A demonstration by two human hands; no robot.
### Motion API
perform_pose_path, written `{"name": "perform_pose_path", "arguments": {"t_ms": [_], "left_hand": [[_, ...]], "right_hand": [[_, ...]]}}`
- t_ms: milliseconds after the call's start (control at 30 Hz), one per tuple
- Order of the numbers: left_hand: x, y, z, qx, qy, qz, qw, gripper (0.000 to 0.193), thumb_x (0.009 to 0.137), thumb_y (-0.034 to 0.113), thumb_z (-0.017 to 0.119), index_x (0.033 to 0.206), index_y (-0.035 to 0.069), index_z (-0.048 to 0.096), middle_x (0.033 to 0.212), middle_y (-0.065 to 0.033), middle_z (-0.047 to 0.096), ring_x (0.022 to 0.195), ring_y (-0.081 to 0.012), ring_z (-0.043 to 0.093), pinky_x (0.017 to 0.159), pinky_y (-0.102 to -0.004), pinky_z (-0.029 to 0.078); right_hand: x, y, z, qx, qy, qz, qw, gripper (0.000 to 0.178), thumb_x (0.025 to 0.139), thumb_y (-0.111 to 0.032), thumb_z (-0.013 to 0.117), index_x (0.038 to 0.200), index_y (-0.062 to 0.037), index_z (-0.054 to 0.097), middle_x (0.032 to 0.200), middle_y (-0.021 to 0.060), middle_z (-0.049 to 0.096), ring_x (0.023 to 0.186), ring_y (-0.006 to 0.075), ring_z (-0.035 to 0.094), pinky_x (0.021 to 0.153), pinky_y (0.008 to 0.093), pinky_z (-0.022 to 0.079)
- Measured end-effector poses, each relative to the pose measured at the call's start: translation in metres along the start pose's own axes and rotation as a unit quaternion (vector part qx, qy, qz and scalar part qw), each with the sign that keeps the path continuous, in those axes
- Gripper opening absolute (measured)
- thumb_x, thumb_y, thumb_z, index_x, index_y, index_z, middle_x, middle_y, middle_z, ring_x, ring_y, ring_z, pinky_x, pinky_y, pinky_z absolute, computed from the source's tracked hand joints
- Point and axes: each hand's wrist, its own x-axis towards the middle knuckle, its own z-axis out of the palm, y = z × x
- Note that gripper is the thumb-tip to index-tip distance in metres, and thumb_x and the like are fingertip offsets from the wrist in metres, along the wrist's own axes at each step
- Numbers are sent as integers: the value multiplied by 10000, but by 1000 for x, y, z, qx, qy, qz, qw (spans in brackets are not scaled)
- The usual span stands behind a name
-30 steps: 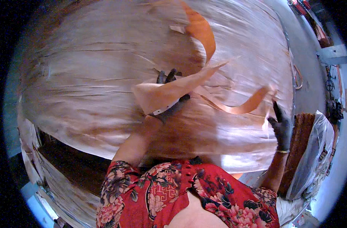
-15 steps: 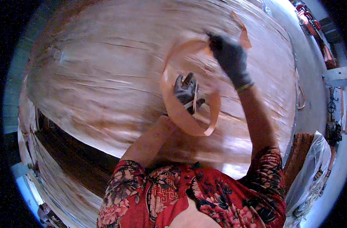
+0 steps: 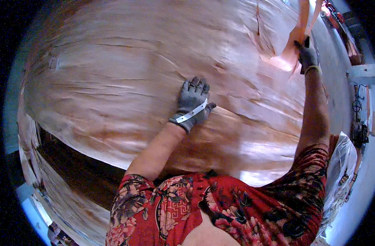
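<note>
A large, wrinkled brown sheet of wood veneer (image 3: 126, 86) spreads out before me. My left hand (image 3: 191, 102), in a dark grey glove, lies flat on the sheet near its middle with the fingers stretched out. Across the back of that glove runs a white strap (image 3: 191, 111) with dark dots. At the far right edge my right hand (image 3: 307, 56), gloved as well, is closed on a thin orange-brown veneer strip (image 3: 295, 41). The strip loops beside the hand and rises past the top of the view. Part of the grip is hidden behind the fingers.
A dark gap (image 3: 78, 158) opens below the sheet's near left edge. Clear plastic film (image 3: 344, 168) hangs by my right elbow. Along the right stand a pale beam (image 3: 364, 75) and red machinery (image 3: 333, 12).
My right hand has moved right and outward with the veneer strip, which no longer loops around my left hand. My left hand has flattened onto the sheet.
</note>
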Motion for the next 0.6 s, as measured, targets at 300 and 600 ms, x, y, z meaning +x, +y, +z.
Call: {"name": "perform_pose_path", "arguments": {"t_ms": [300, 600], "left_hand": [[1, -2, -10, 3, -46, 25, 999, 764, 688, 594, 588, 1189, 20, 531, 1325, -190, 431, 1251, -367, 352, 1042, -498, 226], [6, 3, -14, 4, -72, 13, 997, 832, 689, 593, 594, 1258, 0, 464, 1354, -198, 393, 1265, -380, 332, 1054, -500, 214]], "right_hand": [[-118, -12, 53, 314, -292, 18, 903, 319, 903, -288, 466, 1095, -69, 596, 710, 19, 554, 465, 94, 417, 431, 257, 365], [-115, -6, -9, 274, -498, -215, 794, 546, 819, -331, 524, 1270, -27, 467, 964, 29, 619, 505, 18, 364, 433, 158, 295]]}}
